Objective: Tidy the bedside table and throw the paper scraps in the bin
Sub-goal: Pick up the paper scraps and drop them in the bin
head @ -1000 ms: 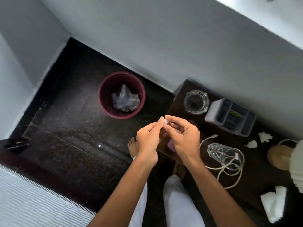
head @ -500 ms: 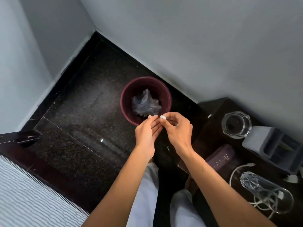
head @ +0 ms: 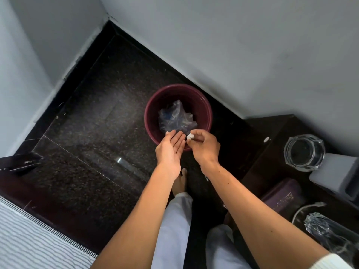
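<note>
From the head camera, a round maroon plastic bin (head: 178, 90) stands on the dark speckled stone floor (head: 93, 117) near the grey wall, with a crumpled clear plastic bag (head: 175, 119) inside. Over its near rim the right hand (head: 204, 147) pinches a small, crumpled white paper scrap (head: 190, 136) between thumb and fingertips. The left hand (head: 170, 150) lies flat and wide beside it, palm up, holding nothing. At the right, the dark wooden bedside table (head: 272, 133) carries a faceted glass ashtray (head: 304, 152), a grey plastic organiser (head: 336, 175), a purple book (head: 281, 197), a white cable (head: 303, 208) and a cut-glass tumbler (head: 326, 233) lying on its side.
</note>
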{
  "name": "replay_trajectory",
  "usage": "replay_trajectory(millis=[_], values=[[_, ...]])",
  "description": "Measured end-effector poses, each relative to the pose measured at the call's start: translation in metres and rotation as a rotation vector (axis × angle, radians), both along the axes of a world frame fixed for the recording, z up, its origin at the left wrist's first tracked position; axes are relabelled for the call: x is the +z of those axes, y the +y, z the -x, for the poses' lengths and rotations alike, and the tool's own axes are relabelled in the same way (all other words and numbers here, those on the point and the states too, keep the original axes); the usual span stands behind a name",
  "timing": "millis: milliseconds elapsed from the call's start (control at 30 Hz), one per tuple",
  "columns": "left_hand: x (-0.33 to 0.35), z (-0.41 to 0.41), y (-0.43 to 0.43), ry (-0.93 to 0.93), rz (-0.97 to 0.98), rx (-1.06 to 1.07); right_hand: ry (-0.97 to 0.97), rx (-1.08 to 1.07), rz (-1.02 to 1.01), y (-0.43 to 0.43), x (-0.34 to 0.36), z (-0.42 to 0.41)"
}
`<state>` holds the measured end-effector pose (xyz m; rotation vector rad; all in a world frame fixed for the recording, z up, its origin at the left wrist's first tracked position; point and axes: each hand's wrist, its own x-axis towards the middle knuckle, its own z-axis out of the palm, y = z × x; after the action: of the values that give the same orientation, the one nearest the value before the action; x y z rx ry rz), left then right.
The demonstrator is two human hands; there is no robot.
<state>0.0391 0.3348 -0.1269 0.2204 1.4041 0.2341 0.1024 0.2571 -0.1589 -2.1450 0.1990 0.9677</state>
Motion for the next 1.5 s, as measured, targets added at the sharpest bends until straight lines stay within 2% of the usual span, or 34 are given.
replay_trajectory(millis=[233, 433, 600, 767, 933, 1300, 1400, 1500], values=[[0.000, 0.003, -0.005, 0.011, -0.037, -0.045, 0.011, 0.021, 0.003, -0.010, -0.001, 0.008], [0.015, 0.004, -0.015, 0.040, -0.108, -0.116, -0.086, 0.133, -0.006, -0.028, 0.024, 0.012], [0.046, 0.000, -0.042, 0.042, -0.246, -0.346, -0.203, 0.195, -0.061, -0.058, 0.064, 0.017], [0.088, -0.004, -0.091, -0.043, -0.402, -0.621, -0.207, 0.068, -0.092, -0.109, 0.109, 0.017], [0.121, -0.015, -0.159, -0.129, -0.447, -0.747, -0.258, -0.065, -0.042, -0.179, 0.155, 0.008], [0.182, -0.055, -0.326, -0.344, -0.456, -0.994, -0.442, -0.225, 0.085, -0.349, 0.231, -0.011], [0.195, -0.067, -0.359, -0.419, -0.423, -1.022, -0.523, -0.294, 0.083, -0.389, 0.237, -0.016], [0.198, -0.081, -0.394, -0.411, -0.379, -1.045, -0.554, -0.366, 0.124, -0.427, 0.228, -0.023]])
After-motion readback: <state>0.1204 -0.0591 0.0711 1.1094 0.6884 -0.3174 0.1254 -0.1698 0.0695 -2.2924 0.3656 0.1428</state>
